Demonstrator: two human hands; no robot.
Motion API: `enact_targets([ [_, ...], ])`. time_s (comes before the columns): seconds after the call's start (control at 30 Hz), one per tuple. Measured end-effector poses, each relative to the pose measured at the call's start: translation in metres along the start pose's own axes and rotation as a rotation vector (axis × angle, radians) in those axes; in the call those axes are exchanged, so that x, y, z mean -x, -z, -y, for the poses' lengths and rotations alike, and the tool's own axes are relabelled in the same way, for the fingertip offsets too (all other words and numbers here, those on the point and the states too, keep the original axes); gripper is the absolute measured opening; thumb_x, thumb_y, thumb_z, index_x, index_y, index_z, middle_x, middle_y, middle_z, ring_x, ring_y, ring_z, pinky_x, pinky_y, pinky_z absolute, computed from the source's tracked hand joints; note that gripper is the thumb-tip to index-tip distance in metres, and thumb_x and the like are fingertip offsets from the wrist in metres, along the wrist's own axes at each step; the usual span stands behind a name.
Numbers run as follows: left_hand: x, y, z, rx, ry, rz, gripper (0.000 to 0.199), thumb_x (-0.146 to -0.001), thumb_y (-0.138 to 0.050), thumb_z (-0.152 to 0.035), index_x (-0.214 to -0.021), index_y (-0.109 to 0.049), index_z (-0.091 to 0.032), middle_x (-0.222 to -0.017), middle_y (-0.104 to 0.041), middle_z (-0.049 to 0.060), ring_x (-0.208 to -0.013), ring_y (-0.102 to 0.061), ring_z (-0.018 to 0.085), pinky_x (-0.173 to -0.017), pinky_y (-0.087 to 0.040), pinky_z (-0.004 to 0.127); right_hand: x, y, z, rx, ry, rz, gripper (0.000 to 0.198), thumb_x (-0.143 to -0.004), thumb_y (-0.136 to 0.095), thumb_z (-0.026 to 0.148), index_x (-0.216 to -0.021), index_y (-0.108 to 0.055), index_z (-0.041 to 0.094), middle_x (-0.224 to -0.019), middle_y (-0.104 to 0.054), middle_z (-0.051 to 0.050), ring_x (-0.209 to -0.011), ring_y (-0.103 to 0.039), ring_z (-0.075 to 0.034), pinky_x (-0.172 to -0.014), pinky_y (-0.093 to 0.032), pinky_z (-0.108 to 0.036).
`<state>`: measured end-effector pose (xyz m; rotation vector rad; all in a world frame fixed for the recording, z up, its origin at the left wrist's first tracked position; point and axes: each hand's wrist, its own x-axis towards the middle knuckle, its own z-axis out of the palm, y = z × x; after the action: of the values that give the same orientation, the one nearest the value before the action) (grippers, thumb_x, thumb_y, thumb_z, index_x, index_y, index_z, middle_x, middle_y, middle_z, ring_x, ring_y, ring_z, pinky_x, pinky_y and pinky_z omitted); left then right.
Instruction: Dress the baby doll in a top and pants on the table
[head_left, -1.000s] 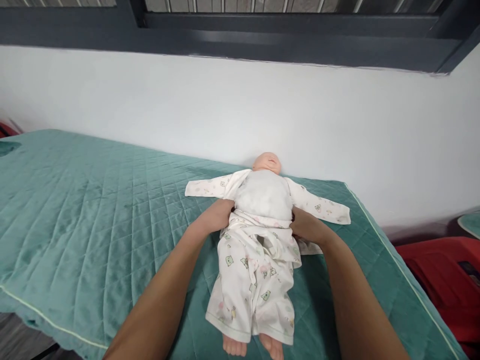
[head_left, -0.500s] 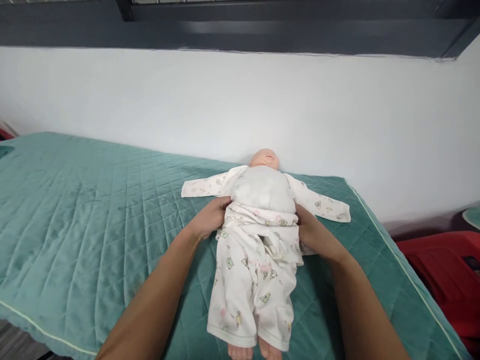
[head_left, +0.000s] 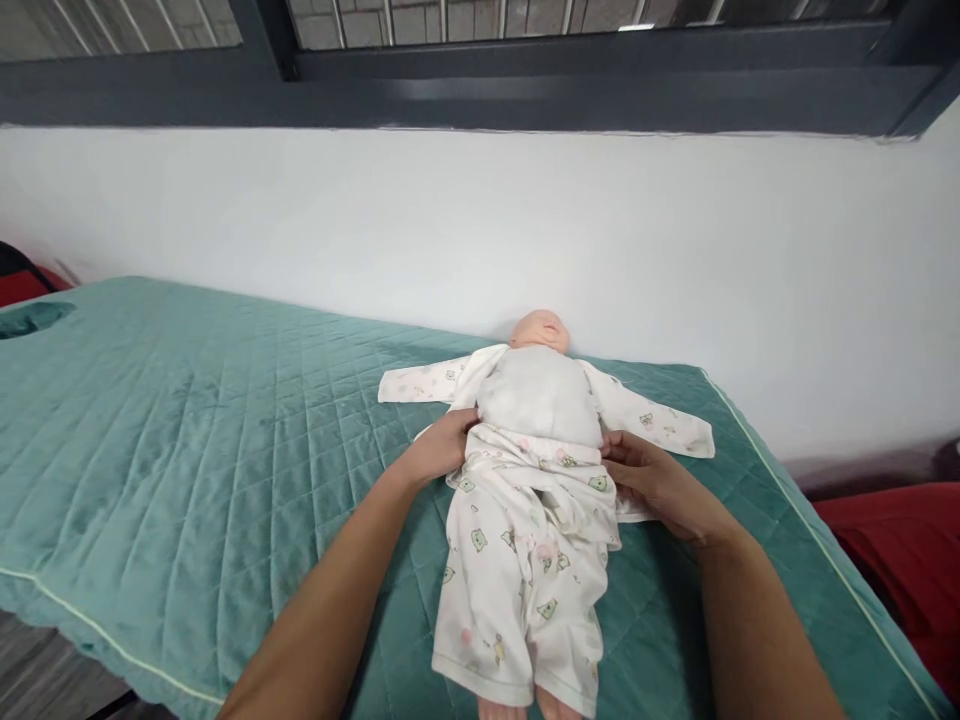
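- Patterned trousers (head_left: 484, 590) are on the doll (head_left: 536, 390), waistband (head_left: 529, 445) at its belly, atop the green cover (head_left: 225, 440).
- Right hand (head_left: 652, 480): fingers now spread apart beside the waistband; its hold seems eased.
- Left hand (head_left: 446, 445) stays opposite; whether its fingers clamp cloth, I cannot tell.

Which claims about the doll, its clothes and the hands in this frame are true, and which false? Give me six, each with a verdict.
1. The doll lies face up. True.
2. The left hand and right hand are at opposite sides of the waist of the trousers. True.
3. The top is closed in front. False: the top lies open.
4. Both sleeves stretch out sideways. True.
5. The trousers hide both feet. False: the feet show below the cuffs, cut off by the picture's edge.
6. The cover is red. False: the cover is green.
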<state>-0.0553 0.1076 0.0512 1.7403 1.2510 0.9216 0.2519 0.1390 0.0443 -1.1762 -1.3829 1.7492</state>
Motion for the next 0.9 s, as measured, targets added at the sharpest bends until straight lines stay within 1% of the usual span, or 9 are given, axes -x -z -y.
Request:
enact_targets([
  [0.07, -0.001, 0.0, 0.002, -0.025, -0.012, 0.002, 0.023, -0.075, -0.055, -0.02, -0.089, -0.072, -0.014, -0.101, -0.076, 0.006, -0.1, -0.065, 0.026, -0.09, -0.05, 0.032, 0.0, -0.003, 0.001, 0.019, -0.003, 0.011, 0.039, -0.068, -0.087, 0.04, -0.091, -0.062, 0.019, -0.084, -0.062, 0.001, -0.071, -0.057, -0.01, -0.062, -0.047, -0.02],
  [0.23, -0.001, 0.001, 0.007, -0.053, -0.021, -0.015, 0.017, -0.077, -0.054, -0.02, -0.084, -0.069, -0.015, -0.098, -0.076, 0.006, -0.098, -0.066, 0.027, -0.091, -0.05, 0.034, 0.001, -0.004, 0.002, 0.061, 0.003, 0.006, 0.039, -0.065, -0.088, 0.04, -0.091, -0.068, 0.018, -0.085, -0.064, -0.001, -0.073, -0.057, -0.011, -0.065, -0.047, -0.021],
  [0.3, 0.0, 0.001, 0.01, -0.057, -0.033, -0.015, 0.019, -0.078, -0.054, -0.021, -0.087, -0.069, -0.015, -0.1, -0.075, 0.006, -0.098, -0.066, 0.026, -0.092, -0.05, 0.034, 0.0, -0.002, 0.0, 0.086, 0.001, 0.004, 0.04, -0.064, -0.088, 0.041, -0.09, -0.069, 0.018, -0.081, -0.064, -0.001, -0.069, -0.055, -0.011, -0.062, -0.045, -0.022],
  [0.43, 0.0, -0.003, 0.015, -0.084, -0.06, -0.037, 0.028, -0.077, -0.055, -0.022, -0.099, -0.071, -0.015, -0.113, -0.073, 0.008, -0.105, -0.065, 0.026, -0.098, -0.048, 0.035, -0.002, -0.003, 0.0, 0.116, -0.005, 0.021, 0.041, -0.061, -0.089, 0.041, -0.088, -0.07, 0.017, -0.073, -0.061, 0.001, -0.062, -0.05, -0.009, -0.058, -0.042, -0.022],
  [0.53, 0.0, -0.005, 0.017, -0.081, -0.05, -0.059, 0.032, -0.076, -0.055, -0.022, -0.103, -0.07, -0.015, -0.116, -0.072, 0.008, -0.109, -0.063, 0.027, -0.102, -0.046, 0.037, -0.001, -0.008, 0.003, 0.121, -0.029, 0.022, 0.046, -0.058, -0.089, 0.042, -0.091, -0.071, 0.017, -0.08, -0.066, -0.001, -0.068, -0.056, -0.011, -0.064, -0.047, -0.024],
  [0.6, 0.0, -0.005, 0.016, -0.072, -0.042, -0.066, 0.033, -0.075, -0.055, -0.022, -0.103, -0.071, -0.016, -0.114, -0.073, 0.008, -0.108, -0.064, 0.027, -0.103, -0.046, 0.037, -0.001, -0.01, 0.005, 0.138, -0.043, 0.04, 0.048, -0.059, -0.087, 0.044, -0.096, -0.072, 0.017, -0.088, -0.069, -0.003, -0.074, -0.06, -0.014, -0.071, -0.051, -0.027],
  [0.67, 0.0, -0.005, 0.016, -0.074, -0.043, -0.082, 0.031, -0.074, -0.056, -0.022, -0.099, -0.072, -0.017, -0.111, -0.074, 0.009, -0.105, -0.064, 0.028, -0.101, -0.047, 0.037, 0.0, -0.01, 0.006, 0.163, -0.038, 0.056, 0.046, -0.062, -0.086, 0.045, -0.096, -0.072, 0.017, -0.087, -0.069, -0.003, -0.077, -0.061, -0.016, -0.072, -0.051, -0.028],
  [0.8, -0.001, -0.005, 0.013, -0.069, -0.039, -0.092, 0.024, -0.072, -0.057, -0.022, -0.091, -0.072, -0.017, -0.103, -0.075, 0.008, -0.1, -0.065, 0.028, -0.095, -0.049, 0.036, -0.002, -0.009, 0.005, 0.237, -0.035, 0.067, 0.039, -0.062, -0.084, 0.045, -0.084, -0.07, 0.017, -0.072, -0.065, -0.001, -0.069, -0.059, -0.015, -0.064, -0.048, -0.026],
  [0.9, -0.002, -0.006, 0.011, -0.065, -0.026, -0.083, 0.022, -0.072, -0.057, -0.02, -0.088, -0.071, -0.017, -0.096, -0.075, 0.007, -0.096, -0.065, 0.027, -0.091, -0.049, 0.035, -0.004, -0.009, 0.005, 0.269, -0.044, 0.076, 0.034, -0.061, -0.083, 0.041, -0.078, -0.065, 0.017, -0.066, -0.06, 0.002, -0.06, -0.052, -0.011, -0.056, -0.042, -0.022],
])
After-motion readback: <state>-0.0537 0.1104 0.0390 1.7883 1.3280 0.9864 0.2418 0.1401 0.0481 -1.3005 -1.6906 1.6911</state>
